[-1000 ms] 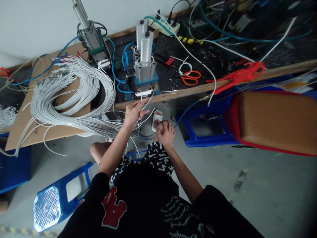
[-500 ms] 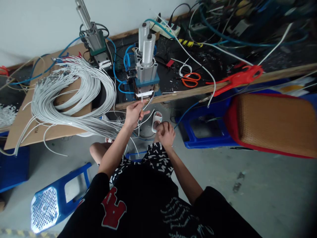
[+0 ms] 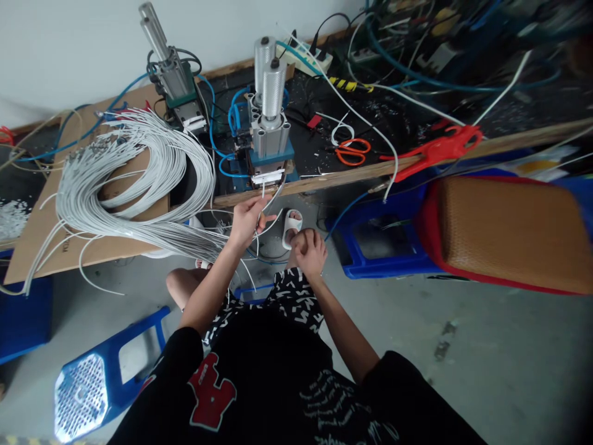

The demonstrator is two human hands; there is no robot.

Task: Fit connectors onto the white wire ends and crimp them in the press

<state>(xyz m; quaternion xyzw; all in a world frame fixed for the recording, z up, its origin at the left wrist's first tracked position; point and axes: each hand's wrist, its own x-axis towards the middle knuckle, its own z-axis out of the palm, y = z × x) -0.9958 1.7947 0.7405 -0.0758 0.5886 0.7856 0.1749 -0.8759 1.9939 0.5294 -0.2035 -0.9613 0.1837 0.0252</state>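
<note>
My left hand (image 3: 248, 219) pinches a thin white wire (image 3: 267, 199) just below the front of a blue-based pneumatic press (image 3: 267, 133) with two silver cylinders. The wire's end points up toward the press's white front slot. My right hand (image 3: 309, 250) rests closed on my right knee; I cannot make out whether it holds anything. A big looped bundle of white wires (image 3: 134, 179) lies on cardboard to the left and trails down toward my left hand.
A second press (image 3: 173, 80) stands behind the bundle. Orange scissors (image 3: 352, 150) and a red clamp (image 3: 438, 148) lie on the cluttered bench. A woven-seat stool (image 3: 504, 225) stands at right, a blue plastic stool (image 3: 99, 380) at lower left.
My left hand has drawn down slightly from the press's front with the wire. The right hand has stayed on the knee.
</note>
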